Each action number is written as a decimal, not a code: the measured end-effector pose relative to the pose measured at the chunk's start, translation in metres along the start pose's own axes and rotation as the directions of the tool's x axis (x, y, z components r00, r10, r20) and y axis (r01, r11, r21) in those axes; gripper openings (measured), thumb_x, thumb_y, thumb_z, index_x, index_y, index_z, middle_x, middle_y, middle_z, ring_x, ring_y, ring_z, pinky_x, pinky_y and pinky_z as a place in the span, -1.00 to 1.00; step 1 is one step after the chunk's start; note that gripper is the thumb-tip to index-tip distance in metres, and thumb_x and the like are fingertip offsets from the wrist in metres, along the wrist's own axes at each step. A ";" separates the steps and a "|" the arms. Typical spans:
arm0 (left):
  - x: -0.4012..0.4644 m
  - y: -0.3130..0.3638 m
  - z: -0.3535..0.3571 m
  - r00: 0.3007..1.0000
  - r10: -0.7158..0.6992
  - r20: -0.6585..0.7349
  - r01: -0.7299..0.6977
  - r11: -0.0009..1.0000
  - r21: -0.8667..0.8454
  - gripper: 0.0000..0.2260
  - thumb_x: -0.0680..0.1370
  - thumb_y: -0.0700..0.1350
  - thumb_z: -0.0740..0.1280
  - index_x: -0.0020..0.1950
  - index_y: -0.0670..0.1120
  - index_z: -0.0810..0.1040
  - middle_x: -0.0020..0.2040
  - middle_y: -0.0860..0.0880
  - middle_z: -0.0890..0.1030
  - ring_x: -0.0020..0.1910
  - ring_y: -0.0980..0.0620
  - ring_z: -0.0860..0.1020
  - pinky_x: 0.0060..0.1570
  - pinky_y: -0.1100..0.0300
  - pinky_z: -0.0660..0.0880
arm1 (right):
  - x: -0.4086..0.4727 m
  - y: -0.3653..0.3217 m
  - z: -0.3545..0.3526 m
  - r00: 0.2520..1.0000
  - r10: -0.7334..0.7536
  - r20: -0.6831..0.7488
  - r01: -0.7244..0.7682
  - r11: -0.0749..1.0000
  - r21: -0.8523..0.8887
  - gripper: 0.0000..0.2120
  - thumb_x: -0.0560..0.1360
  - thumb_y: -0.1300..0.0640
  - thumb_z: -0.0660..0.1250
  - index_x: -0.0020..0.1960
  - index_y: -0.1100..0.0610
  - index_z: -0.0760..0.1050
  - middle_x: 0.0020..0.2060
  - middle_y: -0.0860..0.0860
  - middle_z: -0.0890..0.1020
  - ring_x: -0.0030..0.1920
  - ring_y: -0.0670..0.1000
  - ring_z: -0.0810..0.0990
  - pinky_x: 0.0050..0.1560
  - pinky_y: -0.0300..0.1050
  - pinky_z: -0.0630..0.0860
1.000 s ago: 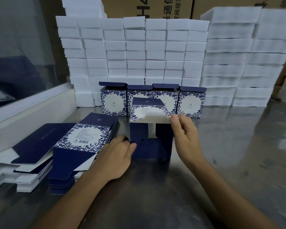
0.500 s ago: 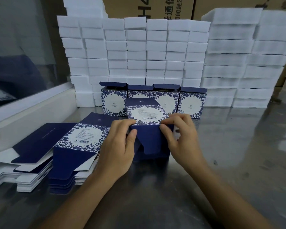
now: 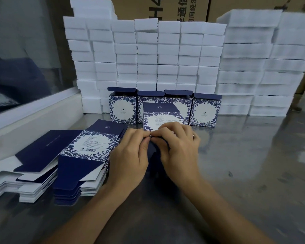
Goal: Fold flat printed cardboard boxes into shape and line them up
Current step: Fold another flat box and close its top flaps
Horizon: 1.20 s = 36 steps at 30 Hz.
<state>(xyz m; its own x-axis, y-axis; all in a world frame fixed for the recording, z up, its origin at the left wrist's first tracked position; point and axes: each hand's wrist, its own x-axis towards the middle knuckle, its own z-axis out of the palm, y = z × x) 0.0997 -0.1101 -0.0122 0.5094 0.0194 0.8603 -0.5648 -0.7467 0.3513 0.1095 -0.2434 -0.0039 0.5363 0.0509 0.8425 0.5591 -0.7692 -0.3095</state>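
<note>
Navy-and-white cardboard shows the progress: four folded boxes (image 3: 123,110) stand in a row at the back of the tabletop (image 3: 245,155). A fifth box (image 3: 161,117) lies just before them, left hand (image 3: 130,159) and right hand (image 3: 178,148) together, pinching its near flaps shut. Two stacks of flat blanks (image 3: 84,155) wait alongside.

On the steel table (image 3: 245,164), the left hand (image 3: 128,159) and right hand (image 3: 180,150) meet with curled fingers over the dark blue flaps of a half-formed printed box (image 3: 161,118). Behind it, four folded boxes (image 3: 205,111) stand in a row before stacked white foam blocks (image 3: 146,55). Flat box blanks (image 3: 84,155) lie piled at left.
</note>
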 end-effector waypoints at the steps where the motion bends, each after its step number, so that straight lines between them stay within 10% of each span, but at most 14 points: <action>1: 0.000 0.000 0.000 1.000 0.002 0.000 -0.002 1.000 0.000 -0.84 0.63 -0.12 0.22 0.08 -0.12 0.57 -0.07 0.01 0.53 -0.25 0.02 0.52 -0.36 0.07 0.47 | 0.001 0.001 0.000 1.000 0.015 0.000 -0.015 1.000 0.003 -0.90 0.54 0.03 0.37 -0.02 -0.12 0.65 0.03 -0.14 0.59 0.12 0.04 0.49 0.11 0.19 0.36; 11: 0.001 -0.004 0.002 1.000 -0.012 0.015 0.012 1.000 -0.008 -0.82 0.62 -0.12 0.22 0.13 -0.11 0.58 -0.03 0.03 0.54 -0.17 0.03 0.56 -0.27 0.06 0.52 | 0.002 0.027 -0.002 0.997 0.072 -0.029 -0.067 0.987 0.145 -0.95 0.52 0.20 0.45 -0.02 0.14 0.66 0.01 0.04 0.57 0.06 0.14 0.48 -0.01 0.19 0.47; 15: 0.001 -0.006 0.000 0.999 -0.036 0.019 0.037 0.999 -0.021 -0.82 0.61 -0.12 0.24 0.15 -0.13 0.56 -0.05 0.05 0.50 -0.17 0.05 0.54 -0.24 0.14 0.48 | -0.001 0.030 -0.002 0.993 0.108 -0.046 -0.098 0.977 0.189 -0.90 0.53 0.16 0.44 0.01 0.18 0.63 0.12 0.08 0.54 0.16 0.03 0.48 0.21 -0.30 0.38; 17: 0.002 -0.009 -0.002 0.998 -0.056 0.021 0.057 0.998 -0.035 -0.85 0.61 -0.16 0.28 0.15 -0.14 0.55 -0.04 0.05 0.49 -0.15 0.09 0.52 -0.21 0.24 0.44 | -0.003 0.036 -0.002 0.984 0.175 -0.036 -0.162 0.958 0.237 -0.87 0.57 0.10 0.39 0.08 0.13 0.60 0.18 0.06 0.51 0.18 -0.13 0.45 0.19 -0.49 0.31; 21: 0.001 -0.011 -0.001 0.996 -0.084 0.032 0.086 0.995 -0.055 -0.85 0.60 -0.15 0.30 0.16 -0.12 0.53 -0.04 0.08 0.46 -0.12 0.09 0.51 -0.17 0.30 0.39 | -0.005 0.047 -0.001 0.934 0.334 0.127 -0.357 0.873 0.333 -0.86 0.61 0.01 0.31 0.16 -0.13 0.50 0.00 -0.13 0.61 -0.03 -0.12 0.57 0.01 -0.07 0.53; 25: -0.001 -0.014 0.003 0.994 -0.102 0.039 0.105 0.990 -0.089 -0.81 0.58 -0.05 0.30 0.18 -0.01 0.49 -0.03 0.15 0.47 -0.08 0.17 0.51 -0.12 0.27 0.44 | -0.003 0.052 -0.003 0.948 0.311 0.076 -0.318 0.888 0.333 -0.86 0.59 0.04 0.36 0.01 -0.21 0.49 -0.13 -0.19 0.61 -0.20 -0.21 0.53 -0.19 -0.20 0.39; 30: -0.010 -0.023 0.008 0.929 -0.353 0.113 0.370 0.896 -0.244 -0.55 0.45 0.03 0.48 0.24 0.18 0.35 0.03 0.25 0.56 -0.06 0.19 0.59 -0.10 -0.01 0.60 | -0.003 0.055 -0.004 0.938 0.334 0.095 -0.342 0.842 0.417 -0.81 0.57 0.03 0.39 0.06 -0.27 0.51 -0.12 -0.29 0.61 -0.13 -0.19 0.59 -0.17 -0.27 0.46; 36: -0.013 -0.027 0.010 0.897 -0.411 0.162 0.437 0.881 -0.180 -0.22 0.37 0.07 0.55 0.48 0.24 0.20 0.35 0.11 0.49 0.15 -0.05 0.58 0.11 -0.10 0.55 | -0.008 0.059 -0.003 0.908 0.281 0.312 -0.404 0.786 0.469 -0.35 0.41 0.04 0.57 0.21 -0.50 0.28 -0.05 -0.35 0.58 -0.08 -0.27 0.60 -0.22 -0.37 0.55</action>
<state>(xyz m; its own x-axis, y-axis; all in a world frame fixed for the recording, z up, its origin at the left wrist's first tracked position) 0.1152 -0.0965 -0.0366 0.7946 0.2165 0.5672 -0.3923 -0.5300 0.7518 0.1362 -0.2912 -0.0279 0.8410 0.0291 0.5403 0.5189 -0.3262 -0.7901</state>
